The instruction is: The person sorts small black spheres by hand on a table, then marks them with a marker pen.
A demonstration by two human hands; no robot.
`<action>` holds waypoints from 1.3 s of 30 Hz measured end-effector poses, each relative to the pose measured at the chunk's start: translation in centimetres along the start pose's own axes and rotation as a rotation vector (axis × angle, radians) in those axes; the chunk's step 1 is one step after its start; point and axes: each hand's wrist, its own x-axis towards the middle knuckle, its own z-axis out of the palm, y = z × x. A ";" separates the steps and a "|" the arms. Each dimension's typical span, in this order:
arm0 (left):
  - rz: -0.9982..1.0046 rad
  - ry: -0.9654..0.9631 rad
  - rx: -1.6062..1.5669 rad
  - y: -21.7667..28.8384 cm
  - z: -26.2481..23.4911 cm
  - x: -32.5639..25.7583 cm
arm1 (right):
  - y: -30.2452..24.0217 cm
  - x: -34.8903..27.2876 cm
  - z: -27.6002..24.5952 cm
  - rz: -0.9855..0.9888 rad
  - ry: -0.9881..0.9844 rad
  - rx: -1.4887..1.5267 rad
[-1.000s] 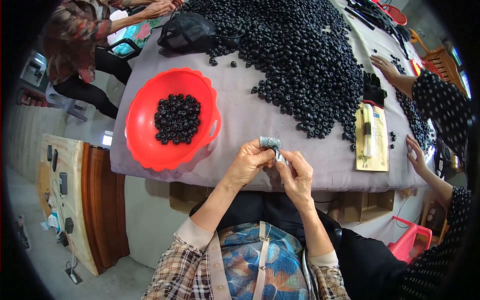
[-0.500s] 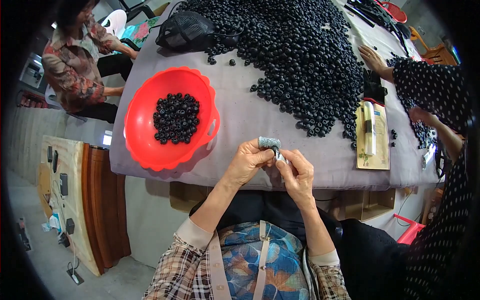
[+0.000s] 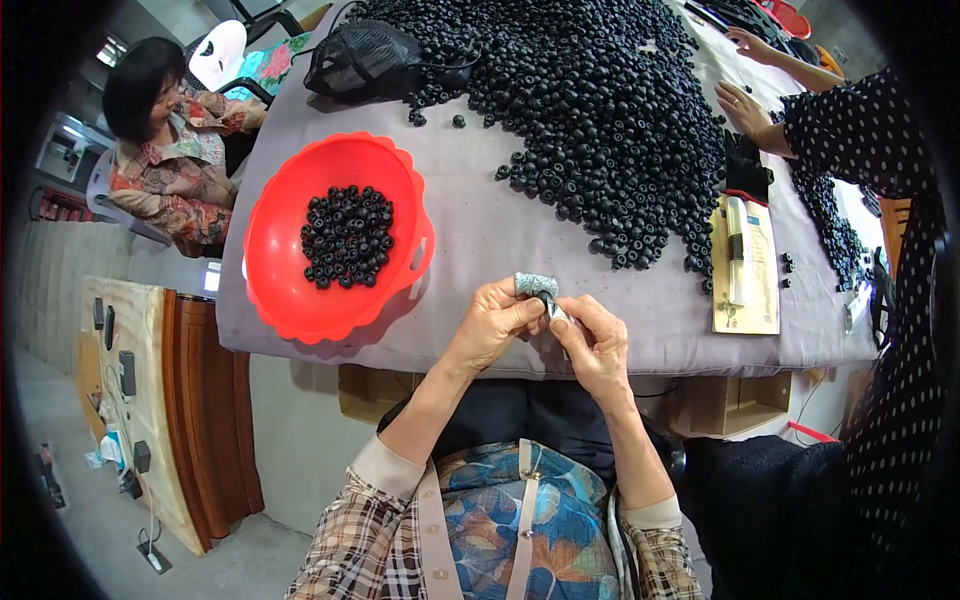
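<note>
My left hand (image 3: 492, 322), with a silvery wrap (image 3: 536, 284) around its index finger, pinches a small black round piece (image 3: 545, 297) above the table's near edge. Close against it, my right hand (image 3: 596, 345) grips a small silvery tool (image 3: 557, 314), whose end meets the black piece; its exact kind is hidden by my fingers. To the left stands a red scalloped bowl (image 3: 270, 220) with a heap of small black round pieces (image 3: 348, 235) in it. A large pile of similar pieces (image 3: 600, 130) spreads over the grey tablecloth (image 3: 450, 210).
A black mesh bag (image 3: 362, 60) lies at the back left. Right of the pile is a tan package (image 3: 762, 290) with a white pen-like tube (image 3: 738, 250). One person (image 3: 165, 150) sits at the left; another's hands and dotted sleeve (image 3: 860, 135) reach in from the right.
The person at the left has turned and leaned back. At the right, the other person's lower hand has moved up to the table's far side. My hands stay together, the tool slightly tilted.
</note>
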 end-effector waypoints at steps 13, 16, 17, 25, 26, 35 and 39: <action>-0.008 0.042 0.071 0.1 0.3 -0.2 | 0.3 0.2 -0.2 0.068 -0.015 0.070; -0.005 0.044 0.065 0.1 0.4 -0.3 | 0.2 0.3 -0.2 0.108 -0.018 0.094; -0.005 0.044 0.040 0.1 0.4 -0.3 | 0.7 0.2 -0.2 0.078 -0.013 0.089; 0.019 0.011 -0.068 -0.2 0.1 -0.2 | 0.7 -0.3 -0.1 0.036 -0.017 0.109; 0.020 0.008 -0.077 -0.1 0.1 -0.2 | 0.8 -0.3 0.0 0.033 -0.012 0.117; 0.016 -0.005 -0.078 -0.3 -0.1 -0.2 | 0.8 -0.3 0.3 0.041 0.009 0.105; 0.008 0.007 -0.055 -0.4 -0.2 -0.2 | 0.6 -0.3 0.1 0.045 0.009 0.089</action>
